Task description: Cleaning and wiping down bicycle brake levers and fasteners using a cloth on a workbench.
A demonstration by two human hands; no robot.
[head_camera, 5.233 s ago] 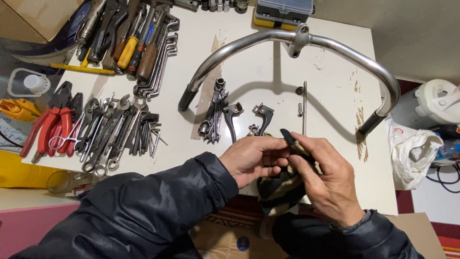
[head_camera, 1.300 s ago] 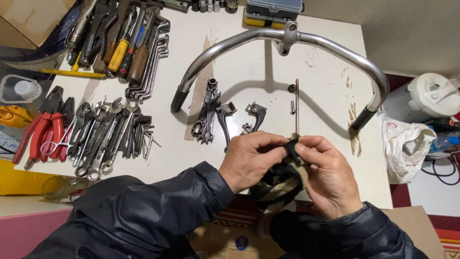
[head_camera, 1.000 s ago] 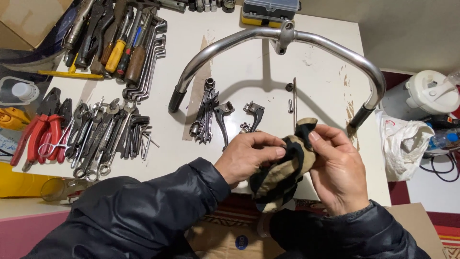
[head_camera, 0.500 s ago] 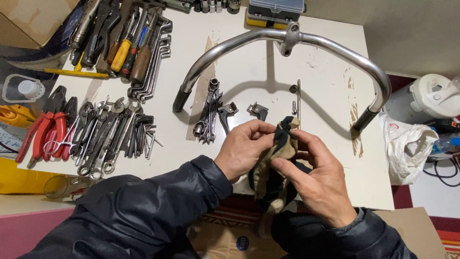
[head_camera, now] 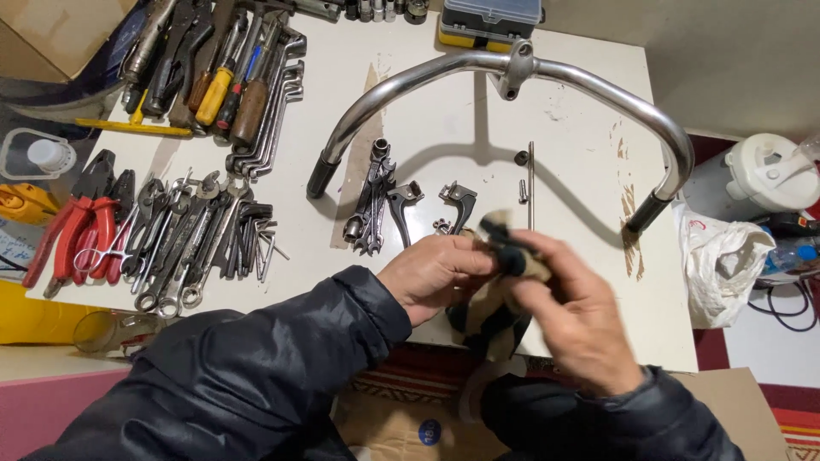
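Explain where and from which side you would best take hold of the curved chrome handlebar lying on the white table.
Probably grip the handlebar on its bare left curve, coming from above: it lies flat, the tube is round and smooth there, and that stretch is clear of the central clamp and the wrenches below it.

right hand [head_camera: 576, 320]: blurred by motion, so the fingers have no sharp outline.
rag [head_camera: 495, 294]: a dark and tan cloth, mostly covered by both hands; its lower part hangs below the table edge; if some small part is inside it, this cannot be told.
left hand [head_camera: 436, 273]: the fingertips are hidden in the cloth.
yellow-and-grey case [head_camera: 489, 19]: its top is cut off by the upper edge.
sockets [head_camera: 376, 8]: only the lower parts show at the upper edge.
red pliers [head_camera: 73, 243]: the handles are partly under other tools.
white container [head_camera: 760, 175]: cut off at the right edge.
small bolt [head_camera: 522, 189]: too small to tell its kind.
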